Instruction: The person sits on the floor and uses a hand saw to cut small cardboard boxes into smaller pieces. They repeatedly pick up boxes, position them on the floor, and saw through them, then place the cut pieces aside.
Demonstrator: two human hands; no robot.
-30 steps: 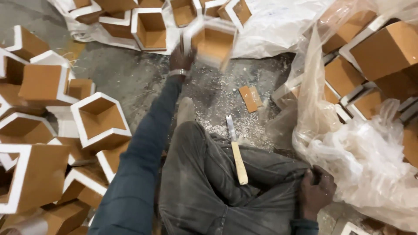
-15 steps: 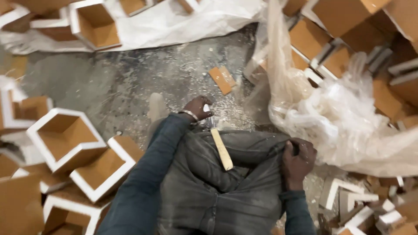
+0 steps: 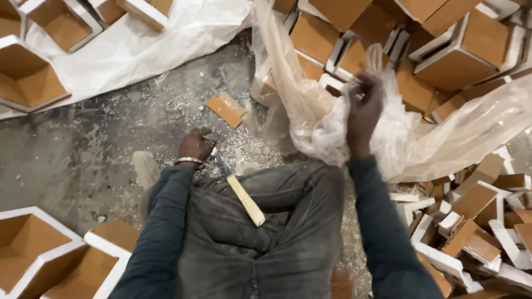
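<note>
Grey concrete floor point(image 3: 83, 144) strewn with pale chips, white sheet point(image 3: 149, 44) spread at top, brown white-edged boxes point(image 3: 33, 83) around, even light

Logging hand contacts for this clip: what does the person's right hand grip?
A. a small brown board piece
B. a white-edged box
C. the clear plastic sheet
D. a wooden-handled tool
C: the right hand is closed on a bunched fold of the clear plastic sheet, lifted above the boxes.
</note>
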